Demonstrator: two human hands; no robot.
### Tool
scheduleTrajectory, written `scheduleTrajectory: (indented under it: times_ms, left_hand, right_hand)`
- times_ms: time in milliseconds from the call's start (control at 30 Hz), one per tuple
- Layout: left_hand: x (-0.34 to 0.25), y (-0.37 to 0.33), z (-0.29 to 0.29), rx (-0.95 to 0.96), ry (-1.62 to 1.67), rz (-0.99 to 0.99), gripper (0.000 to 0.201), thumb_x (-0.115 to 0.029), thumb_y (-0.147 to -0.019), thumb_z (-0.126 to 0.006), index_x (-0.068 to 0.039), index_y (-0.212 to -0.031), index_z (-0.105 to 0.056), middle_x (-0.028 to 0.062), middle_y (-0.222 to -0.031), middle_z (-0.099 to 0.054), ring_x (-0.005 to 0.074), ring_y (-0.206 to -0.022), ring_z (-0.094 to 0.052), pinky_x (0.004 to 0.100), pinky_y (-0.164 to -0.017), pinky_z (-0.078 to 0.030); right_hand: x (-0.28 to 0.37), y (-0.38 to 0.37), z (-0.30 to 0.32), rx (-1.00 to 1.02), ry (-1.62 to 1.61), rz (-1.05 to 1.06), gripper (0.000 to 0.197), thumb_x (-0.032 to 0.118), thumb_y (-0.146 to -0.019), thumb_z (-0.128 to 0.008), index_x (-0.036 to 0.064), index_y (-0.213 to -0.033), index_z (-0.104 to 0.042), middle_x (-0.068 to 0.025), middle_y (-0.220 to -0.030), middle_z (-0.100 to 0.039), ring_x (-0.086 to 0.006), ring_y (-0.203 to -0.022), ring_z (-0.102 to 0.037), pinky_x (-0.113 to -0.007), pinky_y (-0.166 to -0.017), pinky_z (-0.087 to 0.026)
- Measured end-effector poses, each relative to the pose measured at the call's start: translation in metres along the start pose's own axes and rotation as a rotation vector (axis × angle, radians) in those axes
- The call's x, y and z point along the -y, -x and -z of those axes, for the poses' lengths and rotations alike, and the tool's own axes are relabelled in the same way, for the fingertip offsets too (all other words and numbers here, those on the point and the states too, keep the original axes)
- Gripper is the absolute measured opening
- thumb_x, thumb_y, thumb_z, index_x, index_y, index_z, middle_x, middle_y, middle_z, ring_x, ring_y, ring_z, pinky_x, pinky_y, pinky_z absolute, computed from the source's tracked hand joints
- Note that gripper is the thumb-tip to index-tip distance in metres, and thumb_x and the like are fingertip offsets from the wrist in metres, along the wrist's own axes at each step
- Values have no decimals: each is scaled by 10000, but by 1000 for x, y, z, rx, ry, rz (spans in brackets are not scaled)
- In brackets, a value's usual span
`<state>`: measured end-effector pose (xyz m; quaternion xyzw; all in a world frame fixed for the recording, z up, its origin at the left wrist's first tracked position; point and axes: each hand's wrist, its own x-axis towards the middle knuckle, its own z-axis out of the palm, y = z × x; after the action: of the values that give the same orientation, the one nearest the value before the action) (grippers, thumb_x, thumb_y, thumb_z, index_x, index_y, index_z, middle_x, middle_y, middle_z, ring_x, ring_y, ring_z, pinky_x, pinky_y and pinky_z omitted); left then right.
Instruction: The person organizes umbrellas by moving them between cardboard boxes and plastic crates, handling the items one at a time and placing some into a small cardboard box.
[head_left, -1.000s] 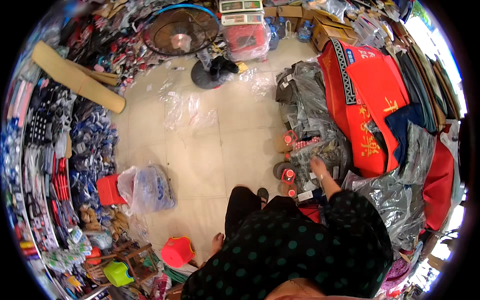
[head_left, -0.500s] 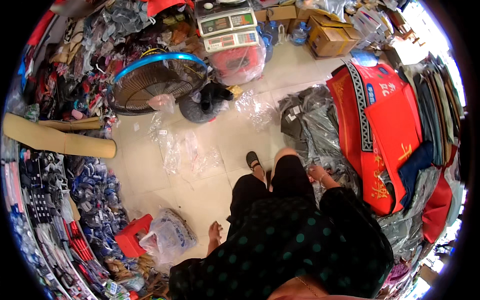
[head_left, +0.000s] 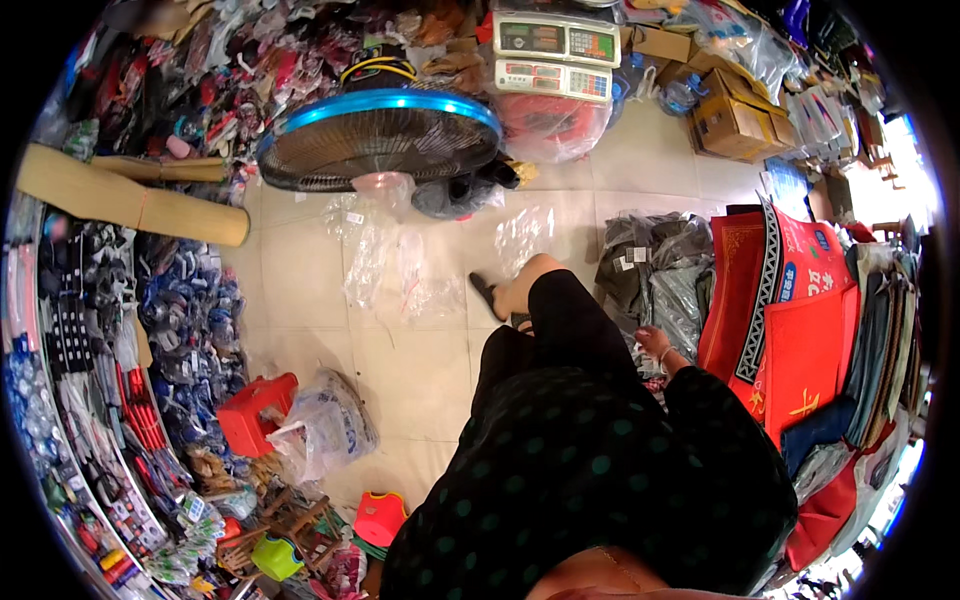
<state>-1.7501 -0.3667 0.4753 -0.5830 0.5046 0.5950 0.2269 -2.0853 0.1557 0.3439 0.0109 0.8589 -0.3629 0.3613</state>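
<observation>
My right hand [head_left: 655, 343] hangs beside my right thigh, its fingers loosely bent and apart; I make out nothing held in them. A bracelet circles that wrist. In the picture the hand overlaps the near edge of a pile of dark clothes in clear plastic bags [head_left: 675, 292]; whether it touches them I cannot tell. Shiny plastic with some red shows just below the hand, partly hidden by my sleeve. My left hand is out of sight behind my dark dotted top [head_left: 560, 450]. One sandalled foot [head_left: 487, 294] is forward on the tiled floor.
A large fan [head_left: 385, 140] with a blue rim stands ahead, near a weighing scale [head_left: 553, 62]. Red packages [head_left: 815, 335] are stacked at right beside folded garments. At left are a red stool [head_left: 255, 412], a plastic bag [head_left: 330, 425] and racks of packed goods. Loose plastic wrappers [head_left: 525, 235] lie ahead.
The view has shifted, and the fan and scale appear farther right. My left hand has gone out of sight. My feet have changed position; my right hand stays low at my right side.
</observation>
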Motion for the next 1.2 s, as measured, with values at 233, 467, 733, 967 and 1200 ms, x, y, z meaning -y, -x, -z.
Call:
scheduleTrajectory:
  times_ms: [233,467,733,967,1200]
  left_hand:
    - [-83,-24,-30,39,-143,-50,427,-361,-885,-583,-119,-1216,-460,63,-1057,-571,191,-931,-568,441,-725,-448]
    - [-185,-59,-72,115,-316,-90,389,-338,-880,-594,-107,-1165,-467,60,-1012,-567,178,-889,-559,412,-704,-449]
    - [-397,-140,-226,200,-532,-186,347,-312,-873,-607,-93,-1108,-474,58,-960,-563,162,-841,-550,378,-681,-451]
    - [-568,-157,-386,289,-682,-327,313,-289,-868,-618,-80,-1057,-481,55,-915,-559,148,-800,-542,348,-660,-452]
    - [-668,-157,-512,364,-860,-370,283,-266,-862,-629,-68,-1007,-488,53,-870,-555,135,-758,-534,318,-640,-453]
  right_hand:
    - [78,-25,3,-102,91,-147,376,403,-845,-576,52,-956,-657,-102,-859,-688,-343,-810,-645,-398,-717,-505]
    - [167,-59,56,-255,44,-142,294,356,-858,-546,117,-979,-666,-158,-897,-670,-341,-899,-638,-398,-749,-500]
    - [100,-99,152,-102,-172,-527,347,384,-794,-587,109,-987,-675,-90,-808,-677,-199,-722,-669,-326,-687,-527]
    - [84,-83,260,-592,-583,-728,330,261,-796,-583,22,-1007,-670,-142,-875,-681,-280,-769,-653,-368,-712,-507]
    - [107,-134,314,-500,-576,-485,366,303,-805,-575,26,-1030,-650,-169,-959,-673,-310,-868,-648,-386,-785,-508]
